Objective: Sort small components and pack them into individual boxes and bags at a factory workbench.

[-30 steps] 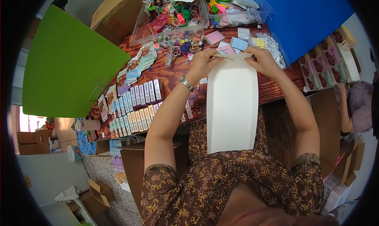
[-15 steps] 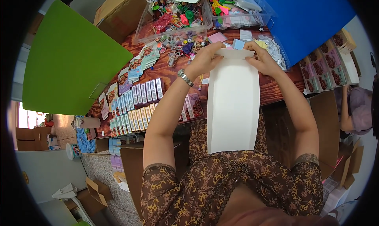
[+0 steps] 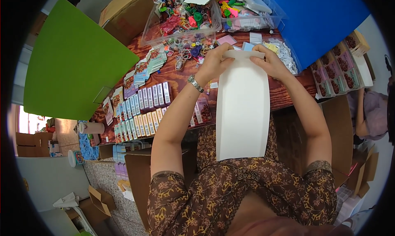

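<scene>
A long white cardboard sheet (image 3: pixel 242 112) with narrow folded side edges reaches from my lap up to the table's front part. My left hand (image 3: pixel 216 62) pinches the left end of its far flap, thumb below and fingers above. At the flap's right end, my right hand (image 3: pixel 269 62) grips it the same way. The flap is bent up along a crease between both hands. Just beyond my fingers lie a light blue card (image 3: pixel 247 46) and a pink card (image 3: pixel 226 39) on the wood-patterned table (image 3: pixel 181 81).
Rows of small boxes (image 3: pixel 142 112) stand left of my left forearm. Clear bins of colourful trinkets (image 3: pixel 181 24) and packets (image 3: pixel 247 17) fill the back. A green panel (image 3: pixel 76 63) rises at left, a blue panel (image 3: pixel 317 22) at right. Patterned boxes (image 3: pixel 337 69) are stacked far right.
My right hand has shifted slightly left along the flap, its thumb farther in over the sheet. My left hand keeps its hold almost in the same place.
</scene>
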Available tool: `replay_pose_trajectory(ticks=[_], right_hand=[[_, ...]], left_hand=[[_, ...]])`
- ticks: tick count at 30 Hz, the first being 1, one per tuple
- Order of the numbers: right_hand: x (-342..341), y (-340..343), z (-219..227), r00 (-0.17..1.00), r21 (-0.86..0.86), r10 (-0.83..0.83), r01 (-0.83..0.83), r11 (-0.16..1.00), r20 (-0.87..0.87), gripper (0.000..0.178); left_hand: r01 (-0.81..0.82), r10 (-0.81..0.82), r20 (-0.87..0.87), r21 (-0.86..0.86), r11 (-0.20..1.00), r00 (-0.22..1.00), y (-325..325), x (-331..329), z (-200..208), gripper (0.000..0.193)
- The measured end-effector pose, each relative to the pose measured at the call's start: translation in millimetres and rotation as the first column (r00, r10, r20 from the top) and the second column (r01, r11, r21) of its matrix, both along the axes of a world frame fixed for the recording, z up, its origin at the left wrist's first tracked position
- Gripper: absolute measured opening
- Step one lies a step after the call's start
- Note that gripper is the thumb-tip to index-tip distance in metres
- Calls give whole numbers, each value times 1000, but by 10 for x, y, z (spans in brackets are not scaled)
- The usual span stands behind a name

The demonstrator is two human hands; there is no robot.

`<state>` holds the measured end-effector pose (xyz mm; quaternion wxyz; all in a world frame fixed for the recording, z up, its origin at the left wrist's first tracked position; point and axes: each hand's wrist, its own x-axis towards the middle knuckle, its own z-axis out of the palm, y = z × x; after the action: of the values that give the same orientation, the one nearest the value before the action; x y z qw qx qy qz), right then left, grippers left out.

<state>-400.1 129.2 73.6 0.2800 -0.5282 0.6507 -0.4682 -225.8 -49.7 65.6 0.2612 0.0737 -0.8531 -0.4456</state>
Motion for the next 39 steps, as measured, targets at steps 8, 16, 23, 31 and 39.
replay_pose_trajectory(ticks=[8,16,23,31,39], right_hand=[[18,8,-24,995,-197,93,-85,977,35,15],[-22,25,-8,991,-86,69,-59,995,114,12],[6,48,-13,989,-37,49,-44,998,139,14],[38,-8,65,992,-30,41,-45,999,-118,17],[187,-11,96,993,-67,-33,41,997,111,18]], left_hand=[[168,-163,-43,346,923,986,-104,-60,-186,9],[99,-94,-33,304,947,995,-56,-22,-98,5],[61,-99,77,393,918,992,-84,63,-60,7],[-36,0,103,345,938,995,-56,21,3,17],[-33,35,-27,85,996,999,-31,-24,32,18]])
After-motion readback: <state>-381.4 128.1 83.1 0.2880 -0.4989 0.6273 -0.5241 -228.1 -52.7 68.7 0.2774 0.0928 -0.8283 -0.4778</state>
